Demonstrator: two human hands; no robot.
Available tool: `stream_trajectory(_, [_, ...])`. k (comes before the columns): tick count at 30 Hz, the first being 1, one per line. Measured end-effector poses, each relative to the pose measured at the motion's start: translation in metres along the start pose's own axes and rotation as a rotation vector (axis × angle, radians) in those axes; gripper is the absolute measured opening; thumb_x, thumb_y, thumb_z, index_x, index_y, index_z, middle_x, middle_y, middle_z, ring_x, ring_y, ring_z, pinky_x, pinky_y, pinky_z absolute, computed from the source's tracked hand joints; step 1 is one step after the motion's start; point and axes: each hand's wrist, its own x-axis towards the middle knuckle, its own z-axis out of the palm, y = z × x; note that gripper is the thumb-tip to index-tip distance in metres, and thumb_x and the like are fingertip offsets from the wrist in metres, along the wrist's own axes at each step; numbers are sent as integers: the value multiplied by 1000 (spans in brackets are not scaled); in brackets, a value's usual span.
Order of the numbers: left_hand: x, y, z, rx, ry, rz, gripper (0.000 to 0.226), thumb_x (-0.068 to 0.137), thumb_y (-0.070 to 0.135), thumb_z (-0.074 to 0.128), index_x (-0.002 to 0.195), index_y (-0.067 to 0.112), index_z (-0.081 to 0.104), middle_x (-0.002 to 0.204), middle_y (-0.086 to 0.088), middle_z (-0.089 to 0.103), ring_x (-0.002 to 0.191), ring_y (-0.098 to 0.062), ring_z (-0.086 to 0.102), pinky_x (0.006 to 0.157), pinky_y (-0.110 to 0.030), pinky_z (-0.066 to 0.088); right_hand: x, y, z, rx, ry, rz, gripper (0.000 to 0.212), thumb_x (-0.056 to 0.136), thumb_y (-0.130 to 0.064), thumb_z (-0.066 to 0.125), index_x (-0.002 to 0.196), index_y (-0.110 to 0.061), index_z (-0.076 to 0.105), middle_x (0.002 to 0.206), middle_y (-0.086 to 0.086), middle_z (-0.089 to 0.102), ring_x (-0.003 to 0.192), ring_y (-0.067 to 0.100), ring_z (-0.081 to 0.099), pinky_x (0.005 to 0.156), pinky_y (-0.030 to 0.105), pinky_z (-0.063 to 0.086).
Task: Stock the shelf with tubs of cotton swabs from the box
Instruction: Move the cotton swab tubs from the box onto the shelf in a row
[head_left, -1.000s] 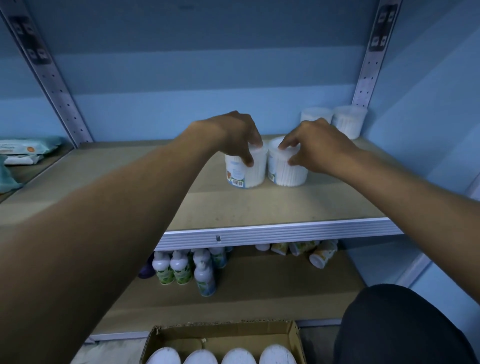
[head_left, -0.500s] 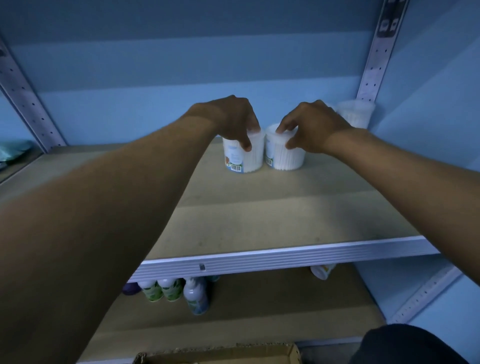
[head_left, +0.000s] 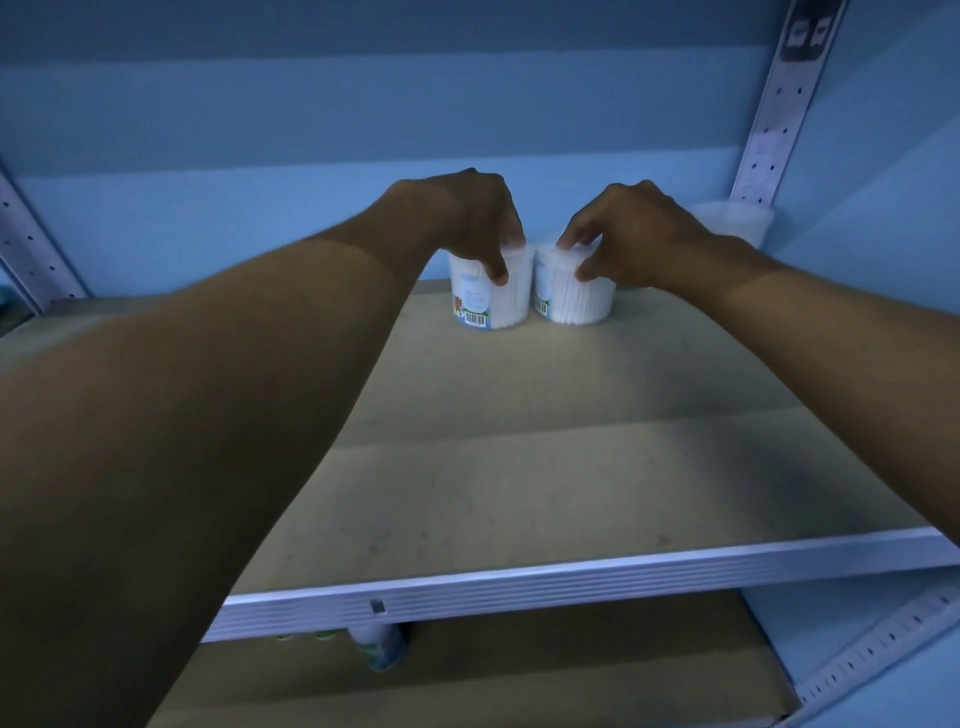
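Note:
Two clear tubs of white cotton swabs stand upright side by side near the back of the tan shelf (head_left: 571, 467). My left hand (head_left: 467, 218) grips the lid of the left tub (head_left: 493, 304), which shows a barcode label low on its side. The right tub (head_left: 571, 301) is held at its lid by my right hand (head_left: 639, 239), fingers curled over the rim. Another tub (head_left: 737, 221) stands in the back right corner, partly hidden behind my right wrist. The box is out of view.
A perforated metal upright (head_left: 774, 130) rises at the back right, another at the far left (head_left: 26, 244). The shelf's aluminium front edge (head_left: 571, 577) runs across below. A bottle (head_left: 379, 647) shows on the lower shelf.
Both hands have pushed the two tubs further back on the shelf. The view has tilted up, so the box and most lower-shelf bottles have dropped out of sight.

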Motion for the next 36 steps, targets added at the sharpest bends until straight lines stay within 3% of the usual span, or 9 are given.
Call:
stream_trajectory(14, [32, -5, 2, 51, 8, -14, 55, 76, 40, 83, 128, 30, 66, 132, 7, 62, 113, -26, 61, 100, -44, 51, 42, 21, 12, -32, -24, 15, 39, 70, -19, 90, 107, -27, 77, 121, 3, 66, 110, 24, 62, 98, 38, 50])
stream_trajectory(21, [43, -7, 5, 35, 8, -38, 56, 77, 38, 83, 129, 30, 65, 133, 6, 61, 114, -26, 60, 101, -43, 50, 55, 30, 17, -79, -28, 2, 39, 73, -20, 88, 109, -26, 75, 123, 3, 64, 115, 24, 59, 100, 37, 47])
stream_trajectory(25, [50, -8, 6, 31, 7, -41, 56, 76, 38, 83, 128, 32, 65, 133, 8, 62, 116, -24, 60, 102, -42, 50, 63, 36, 20, -73, -35, 42, 37, 73, -22, 88, 103, -35, 71, 126, 4, 60, 117, 23, 55, 100, 34, 45])
stream_trajectory(30, [58, -10, 7, 18, 17, -40, 55, 77, 38, 83, 129, 31, 65, 132, 8, 62, 117, -23, 59, 102, -42, 49, 70, 37, 22, -46, -39, 66, 35, 70, -25, 90, 91, -40, 65, 125, 5, 61, 110, 23, 61, 98, 34, 49])
stream_trajectory(36, [60, -13, 6, 18, -2, -34, 55, 76, 39, 83, 128, 32, 65, 130, 9, 64, 115, -22, 61, 101, -43, 51, 70, 36, 21, -34, -48, 61, 34, 71, -23, 89, 95, -37, 69, 123, 2, 62, 108, 22, 62, 97, 35, 50])
